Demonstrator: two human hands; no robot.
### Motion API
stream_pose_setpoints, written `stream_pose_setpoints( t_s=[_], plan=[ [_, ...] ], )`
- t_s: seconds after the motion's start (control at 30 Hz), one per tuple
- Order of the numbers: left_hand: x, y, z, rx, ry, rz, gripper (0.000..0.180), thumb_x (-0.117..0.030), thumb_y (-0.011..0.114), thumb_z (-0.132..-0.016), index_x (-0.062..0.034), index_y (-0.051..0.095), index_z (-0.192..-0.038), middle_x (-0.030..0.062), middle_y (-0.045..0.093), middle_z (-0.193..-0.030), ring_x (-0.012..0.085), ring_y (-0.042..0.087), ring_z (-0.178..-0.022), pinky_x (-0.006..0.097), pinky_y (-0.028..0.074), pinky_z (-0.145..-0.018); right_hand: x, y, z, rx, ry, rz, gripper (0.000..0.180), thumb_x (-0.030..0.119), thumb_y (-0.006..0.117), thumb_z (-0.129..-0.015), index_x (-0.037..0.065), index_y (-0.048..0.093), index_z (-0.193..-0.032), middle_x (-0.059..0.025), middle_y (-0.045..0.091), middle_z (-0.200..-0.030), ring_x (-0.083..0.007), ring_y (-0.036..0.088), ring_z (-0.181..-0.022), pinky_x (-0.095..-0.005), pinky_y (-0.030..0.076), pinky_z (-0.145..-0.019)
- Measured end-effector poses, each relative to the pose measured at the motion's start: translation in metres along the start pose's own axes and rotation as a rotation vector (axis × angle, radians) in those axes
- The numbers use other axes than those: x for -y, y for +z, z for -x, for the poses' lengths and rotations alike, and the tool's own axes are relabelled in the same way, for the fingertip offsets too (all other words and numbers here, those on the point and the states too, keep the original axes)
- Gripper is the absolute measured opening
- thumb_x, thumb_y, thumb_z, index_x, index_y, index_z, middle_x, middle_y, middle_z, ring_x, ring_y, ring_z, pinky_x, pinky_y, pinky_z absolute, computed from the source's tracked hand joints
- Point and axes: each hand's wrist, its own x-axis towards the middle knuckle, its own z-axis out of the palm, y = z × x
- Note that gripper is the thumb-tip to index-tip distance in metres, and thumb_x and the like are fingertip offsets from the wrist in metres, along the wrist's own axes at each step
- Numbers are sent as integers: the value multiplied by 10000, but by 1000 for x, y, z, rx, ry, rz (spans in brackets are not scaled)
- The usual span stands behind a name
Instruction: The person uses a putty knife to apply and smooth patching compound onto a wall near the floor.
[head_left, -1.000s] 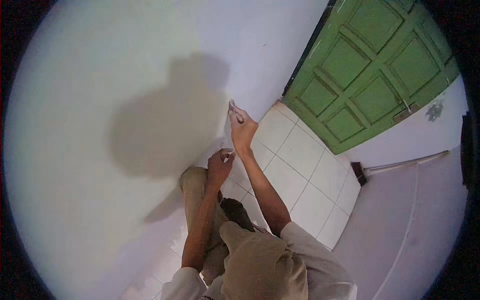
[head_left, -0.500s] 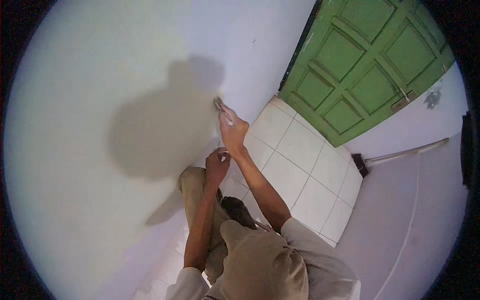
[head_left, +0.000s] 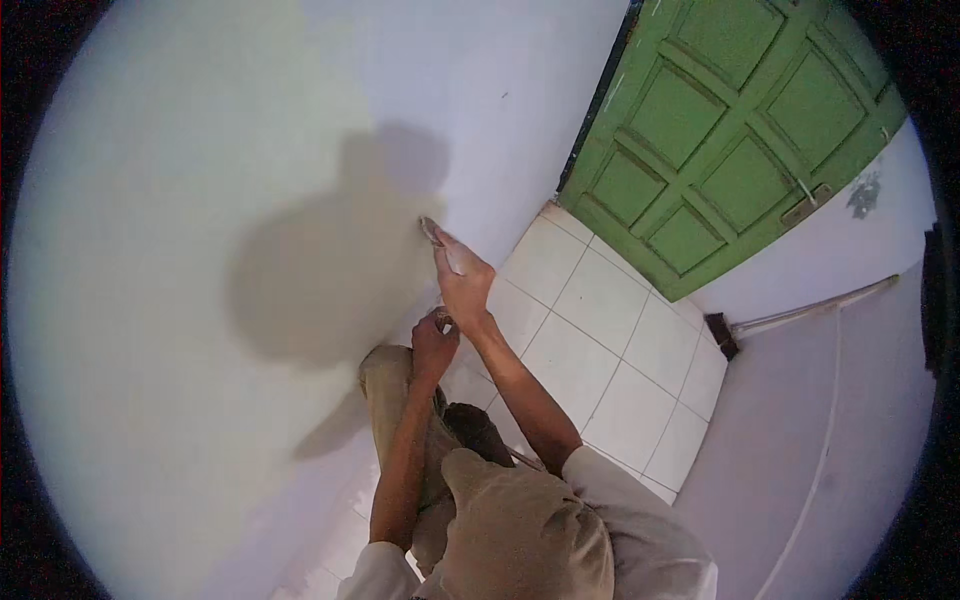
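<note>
My right hand [head_left: 466,291] is closed around a small grey-brown tool with a flat, rounded end [head_left: 430,231]. That end reaches up to the pale wall [head_left: 150,280], at the edge of my shadow; its exact kind is too small to tell. My left hand [head_left: 433,347] sits just below my right wrist, fingers curled round in a ring. Something small and whitish seems to be at its fingertips, partly hidden behind the right hand. The wall runs from cream on the left to lavender near the corner.
A green panelled door [head_left: 715,150] stands at the upper right above white floor tiles [head_left: 580,345]. A long-handled broom [head_left: 722,335] leans by the right-hand wall. My bent knee [head_left: 385,365] is close to the pale wall.
My right hand has moved slightly down and to the left along the wall with the tool, whose end is now tilted differently. The left hand has hardly moved.
</note>
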Motion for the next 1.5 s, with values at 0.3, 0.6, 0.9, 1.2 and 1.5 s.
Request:
stream_pose_setpoints(
  t_s=[0.3, 0.6, 0.9, 1.2, 1.5],
  plan=[
    [-5, -3, 0, 36, 24, -65, 234, -162, 736, -873, -12, 714, -1051, 151, 716, -824, 231, 665, -718, 381, 518, -719, 6, -1, -7, -14, -154, -10, 237, 38, 657, -920, -24, 718, -1141, -207, 747, -1028, -174, 720, -979, -307, 557, -881],
    [-20, -2, 4, 52, -47, -56, 190, -129, 731, -878, -16, 707, -1029, 149, 716, -818, 216, 658, -713, 365, 514, -711, -3, -6, -9, -66, -87, -68, 260, 35, 619, -941, -34, 699, -1178, -184, 753, -1035, -179, 721, -973, -308, 555, -864],
    [-9, -1, 2, 19, 22, -7, 195, -146, 716, -899, -23, 716, -1050, 149, 727, -822, 205, 639, -681, 367, 515, -691, -7, -5, -11, -13, -138, -3, 243, 62, 695, -903, -46, 715, -1120, -202, 748, -1029, -238, 742, -928, -315, 560, -843],
    [-20, 3, 5, 44, -53, -18, 223, -165, 719, -897, -25, 722, -1071, 147, 747, -893, 225, 677, -726, 376, 530, -724, -5, -12, -16, -53, -140, 10, 200, 35, 662, -910, -44, 720, -1085, -194, 750, -960, -244, 745, -901, -324, 562, -839],
    [-41, -3, 8, 75, -126, -55, 216, -153, 734, -893, -7, 717, -1051, 161, 752, -954, 223, 715, -822, 357, 547, -787, -16, -20, -20, 3, -81, 92, 190, 33, 639, -918, -18, 719, -1082, -201, 744, -953, -302, 747, -887, -340, 574, -824]
  ],
)
